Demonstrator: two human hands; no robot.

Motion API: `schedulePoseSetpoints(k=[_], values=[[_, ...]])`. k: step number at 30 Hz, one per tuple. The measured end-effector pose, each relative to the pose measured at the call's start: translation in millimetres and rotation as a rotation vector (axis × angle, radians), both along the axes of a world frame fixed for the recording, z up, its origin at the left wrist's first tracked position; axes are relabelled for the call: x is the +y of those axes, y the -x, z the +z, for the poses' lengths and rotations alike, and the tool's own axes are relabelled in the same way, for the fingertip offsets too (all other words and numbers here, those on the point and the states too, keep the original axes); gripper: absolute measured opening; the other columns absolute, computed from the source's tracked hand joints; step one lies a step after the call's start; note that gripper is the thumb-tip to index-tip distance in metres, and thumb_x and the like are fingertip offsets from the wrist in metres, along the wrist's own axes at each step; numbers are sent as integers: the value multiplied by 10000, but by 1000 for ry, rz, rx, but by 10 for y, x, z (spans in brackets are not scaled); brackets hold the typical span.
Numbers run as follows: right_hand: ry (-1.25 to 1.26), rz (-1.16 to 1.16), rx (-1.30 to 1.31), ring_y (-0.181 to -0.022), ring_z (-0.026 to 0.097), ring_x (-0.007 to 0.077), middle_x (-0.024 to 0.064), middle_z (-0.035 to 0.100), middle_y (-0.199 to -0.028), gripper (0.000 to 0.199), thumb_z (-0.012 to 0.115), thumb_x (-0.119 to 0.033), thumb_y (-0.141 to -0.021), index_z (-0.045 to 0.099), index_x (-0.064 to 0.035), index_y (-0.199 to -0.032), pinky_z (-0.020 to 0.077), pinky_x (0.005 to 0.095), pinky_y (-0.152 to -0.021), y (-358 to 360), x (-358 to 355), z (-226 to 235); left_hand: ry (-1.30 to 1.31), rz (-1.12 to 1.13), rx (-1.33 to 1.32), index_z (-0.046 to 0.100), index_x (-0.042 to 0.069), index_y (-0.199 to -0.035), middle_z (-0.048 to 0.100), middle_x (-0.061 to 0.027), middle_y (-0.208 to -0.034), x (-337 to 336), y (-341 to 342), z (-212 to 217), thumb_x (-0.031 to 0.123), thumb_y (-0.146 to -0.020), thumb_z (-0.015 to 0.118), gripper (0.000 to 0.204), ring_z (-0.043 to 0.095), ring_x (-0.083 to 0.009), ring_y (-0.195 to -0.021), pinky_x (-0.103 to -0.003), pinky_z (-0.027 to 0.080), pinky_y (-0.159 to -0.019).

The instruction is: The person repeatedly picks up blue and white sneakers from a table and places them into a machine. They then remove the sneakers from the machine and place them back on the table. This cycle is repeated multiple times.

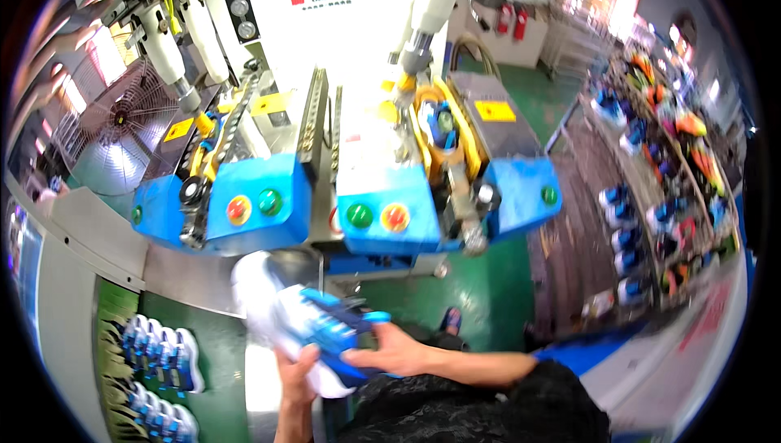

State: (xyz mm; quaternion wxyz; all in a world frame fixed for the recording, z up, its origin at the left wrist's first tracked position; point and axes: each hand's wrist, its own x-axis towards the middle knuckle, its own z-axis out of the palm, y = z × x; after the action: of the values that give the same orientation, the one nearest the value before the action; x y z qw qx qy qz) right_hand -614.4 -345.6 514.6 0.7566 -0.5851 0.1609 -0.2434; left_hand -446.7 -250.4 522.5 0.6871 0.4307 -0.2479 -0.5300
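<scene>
A blue-and-white sneaker point(321, 327) is in front of me, its white toe pointing up and left and smeared by motion. My left hand point(297, 374) grips it from below, thumb against its side. At the heel end, my right hand point(394, 351) is closed around the collar. Just beyond stands a machine with two stations and blue housings point(259, 191). In its right station, another blue shoe point(441, 124) sits between yellow pads point(469, 146). Whether the left station holds a shoe I cannot tell.
Round green point(359, 215) and red point(395, 217) buttons face me on the housings. Several white-and-blue sneakers point(167, 353) stand in rows at lower left. A large fan point(119, 117) is at far left. On the right is a rack point(643, 199) of colourful shoes.
</scene>
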Motion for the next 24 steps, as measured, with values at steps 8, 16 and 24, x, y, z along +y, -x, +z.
schedulePoseSetpoints(k=[8,16,24], values=[[-198,-875,-46,-1123,546,200,101,552,-1252,532,615,-208,-914,405,-11,-1360,436,341,-968,2570,-1163,151,36,-221,-199,140,-29,-1479,255,-249,-1514,-2754,1448,240,112,-891,663,799,275,-312,-1418,-394,239,-1164],[-291,-1082,180,-1114,547,218,111,544,-1251,557,632,-204,-901,395,7,-1359,434,352,-969,3207,-1131,-292,-311,-12,-1250,240,-89,-1380,425,-348,-1301,-5903,2183,-882,151,-717,641,811,491,-472,-1152,-457,428,-995],[-264,-1060,215,-1104,548,235,120,537,-1250,583,649,-199,-889,386,24,-1358,432,363,-969,3180,-1364,-481,-468,-521,-561,470,-30,-1289,629,-184,-1156,-5991,1289,67,81,-722,758,646,641,-277,-1036,-360,521,-883]])
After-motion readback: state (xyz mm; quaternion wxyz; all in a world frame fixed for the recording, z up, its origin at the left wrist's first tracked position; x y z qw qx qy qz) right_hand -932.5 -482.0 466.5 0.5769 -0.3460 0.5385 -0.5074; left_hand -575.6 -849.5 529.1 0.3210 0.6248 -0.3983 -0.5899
